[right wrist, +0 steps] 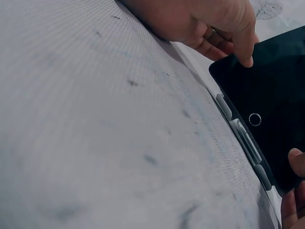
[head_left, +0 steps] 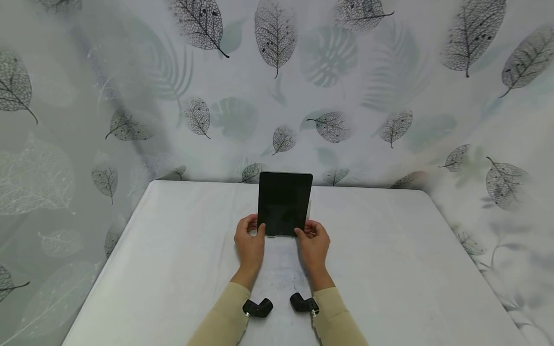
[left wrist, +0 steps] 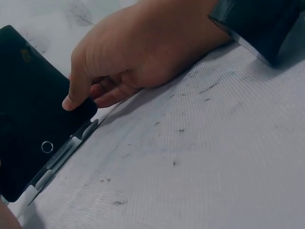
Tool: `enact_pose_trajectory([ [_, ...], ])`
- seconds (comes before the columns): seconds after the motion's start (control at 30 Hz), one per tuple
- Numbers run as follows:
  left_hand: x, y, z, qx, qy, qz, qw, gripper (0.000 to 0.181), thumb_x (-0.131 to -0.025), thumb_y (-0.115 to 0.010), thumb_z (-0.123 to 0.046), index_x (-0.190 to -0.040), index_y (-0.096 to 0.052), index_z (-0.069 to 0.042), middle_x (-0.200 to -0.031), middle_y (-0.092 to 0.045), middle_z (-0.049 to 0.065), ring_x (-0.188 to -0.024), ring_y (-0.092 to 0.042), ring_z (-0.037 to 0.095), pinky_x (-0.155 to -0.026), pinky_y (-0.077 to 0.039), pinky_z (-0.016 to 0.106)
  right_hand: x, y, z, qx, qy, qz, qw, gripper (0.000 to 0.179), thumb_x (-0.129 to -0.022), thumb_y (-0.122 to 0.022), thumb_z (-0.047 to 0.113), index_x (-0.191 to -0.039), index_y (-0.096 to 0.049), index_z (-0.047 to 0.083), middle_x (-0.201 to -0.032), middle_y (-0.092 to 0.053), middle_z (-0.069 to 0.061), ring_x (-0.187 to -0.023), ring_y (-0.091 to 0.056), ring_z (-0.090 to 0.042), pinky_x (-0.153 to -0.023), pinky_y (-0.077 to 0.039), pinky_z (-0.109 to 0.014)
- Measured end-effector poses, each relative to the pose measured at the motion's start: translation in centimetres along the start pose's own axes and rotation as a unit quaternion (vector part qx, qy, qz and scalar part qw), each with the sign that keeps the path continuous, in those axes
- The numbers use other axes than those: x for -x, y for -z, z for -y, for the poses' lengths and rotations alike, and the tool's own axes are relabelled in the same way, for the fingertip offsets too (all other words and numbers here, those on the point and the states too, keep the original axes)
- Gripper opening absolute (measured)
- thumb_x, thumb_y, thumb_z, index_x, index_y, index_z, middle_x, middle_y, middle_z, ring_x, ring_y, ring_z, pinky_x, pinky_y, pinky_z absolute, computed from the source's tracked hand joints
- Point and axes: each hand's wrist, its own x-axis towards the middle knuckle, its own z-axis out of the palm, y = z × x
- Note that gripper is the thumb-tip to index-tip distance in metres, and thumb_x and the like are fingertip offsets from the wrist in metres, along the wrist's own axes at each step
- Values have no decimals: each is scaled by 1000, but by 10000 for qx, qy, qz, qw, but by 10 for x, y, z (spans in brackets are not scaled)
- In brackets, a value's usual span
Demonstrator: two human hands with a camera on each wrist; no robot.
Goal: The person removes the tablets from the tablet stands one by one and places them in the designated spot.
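Observation:
A black tablet [head_left: 284, 204] with a round home button leans back near the far edge of the white table, its screen facing me. Along its lower edge, a holder with grey lips [right wrist: 248, 141] shows in both wrist views; most of the holder is hidden behind the tablet. My left hand [head_left: 251, 242] grips the tablet's lower left corner, thumb on the front and fingers behind. At the lower right corner my right hand [head_left: 314, 242] pinches it the same way. The left wrist view shows the right thumb [left wrist: 71, 98] pressed on the dark glass.
The white cloth-covered table [head_left: 389, 259] spreads to both sides and carries some dark smudges. Behind it hangs a leaf-patterned curtain [head_left: 242, 158], close to the table's far edge. A black wrist camera sits on each sleeve, the left [head_left: 258, 308] and the right [head_left: 303, 303].

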Motion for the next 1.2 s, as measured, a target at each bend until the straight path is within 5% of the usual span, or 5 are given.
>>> enact_pose_trajectory([
  [0.43, -6, 17, -7, 384, -323, 131, 9987, 28, -87, -76, 3, -114, -71, -2, -106, -69, 16, -97, -64, 26, -82, -56, 24, 6, -4, 3, -518, 359, 316, 9975, 32, -82, -83, 0, -109, -66, -5, -102, -70, -21, -93, -67, -27, -79, -52, -11],
  [0.7, -24, 39, -4, 1323, -880, 706, 9848, 32, -84, -75, 11, -116, -71, 8, -107, -68, 26, -92, -67, 14, -80, -55, 14, 15, -13, 13, -1075, 887, 164, 9901, 34, -83, -78, -8, -115, -67, -13, -106, -69, -31, -94, -65, -26, -82, -54, -18],
  [1.0, -47, 75, 2, 1954, -512, 1312, 9706, 38, -83, -76, 12, -120, -68, 13, -100, -69, 0, -93, -65, 8, -82, -57, 15, 35, -32, 17, -1856, 1620, 418, 9683, 40, -83, -75, -12, -122, -67, -10, -111, -66, -32, -102, -65, -4, -90, -54, -13],
  [1.2, -66, 105, 5, 2228, -382, 1775, 9578, 42, -80, -75, 17, -121, -64, 19, -99, -70, -3, -93, -65, 9, -82, -56, 16, 46, -50, 21, -2083, 1801, 605, 9594, 41, -84, -74, -13, -124, -66, -11, -109, -64, -32, -103, -65, -4, -90, -55, -14],
])
